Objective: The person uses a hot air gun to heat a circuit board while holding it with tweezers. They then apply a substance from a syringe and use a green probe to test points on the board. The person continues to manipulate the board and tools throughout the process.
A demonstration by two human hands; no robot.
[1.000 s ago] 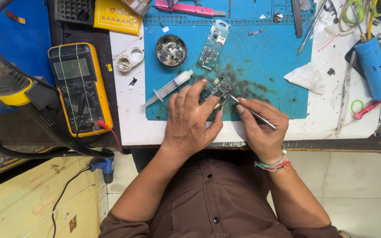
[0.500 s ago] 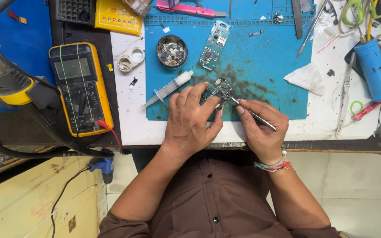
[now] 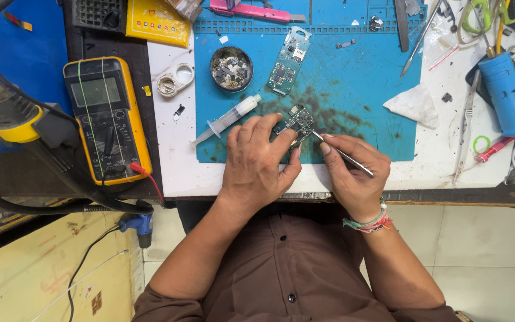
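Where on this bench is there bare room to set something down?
Bare blue mat lies between the long circuit board and the white tissue. Bare white bench runs below the tissue. The right edge is crowded with tools; the hands cover the mat's front.

We see the bench evenly and brightly lit from above, with colours clear on the blue mat [image 3: 359,89] and white table [image 3: 174,167]. Shadows are soft and short, pooling under the left hand [image 3: 257,158] and right hand [image 3: 350,170]. A faint sheen shows on the meter [image 3: 105,119] screen. Focus is sharp mid-frame; the wide lens bends the edges, and the hose [image 3: 7,113] at far left looks soft.
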